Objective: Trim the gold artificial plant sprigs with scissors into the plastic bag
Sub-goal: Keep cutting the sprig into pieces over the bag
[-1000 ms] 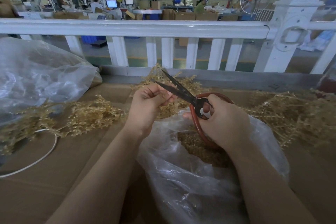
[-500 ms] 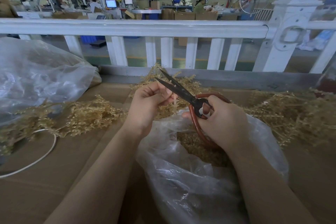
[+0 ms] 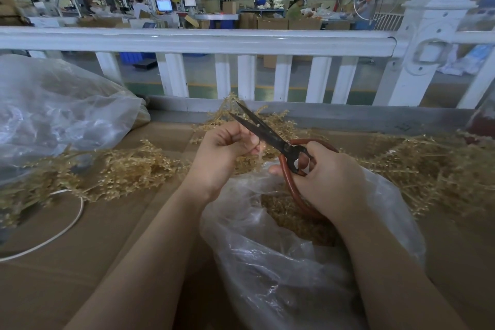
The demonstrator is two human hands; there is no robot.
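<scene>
My left hand (image 3: 223, 151) pinches a thin gold sprig (image 3: 259, 156) whose stem hangs down over the clear plastic bag (image 3: 289, 262). My right hand (image 3: 325, 177) grips the red-brown handles of black scissors (image 3: 263, 131). Their blades point up and left, slightly apart, right beside my left fingertips. Gold trimmings (image 3: 292, 218) lie inside the bag's mouth below both hands. More gold sprigs lie heaped on the left (image 3: 120, 169), behind the hands (image 3: 241, 118) and on the right (image 3: 434, 166).
The cardboard-covered table (image 3: 80, 262) carries a large clear bag (image 3: 59, 115) at the left and a white cable (image 3: 61, 228). A white railing (image 3: 198, 40) with a post (image 3: 428, 43) runs along the far edge. Beyond it is a workshop floor with people.
The scissor blades have drawn closer together beside my left fingertips. The hands have barely moved otherwise.
</scene>
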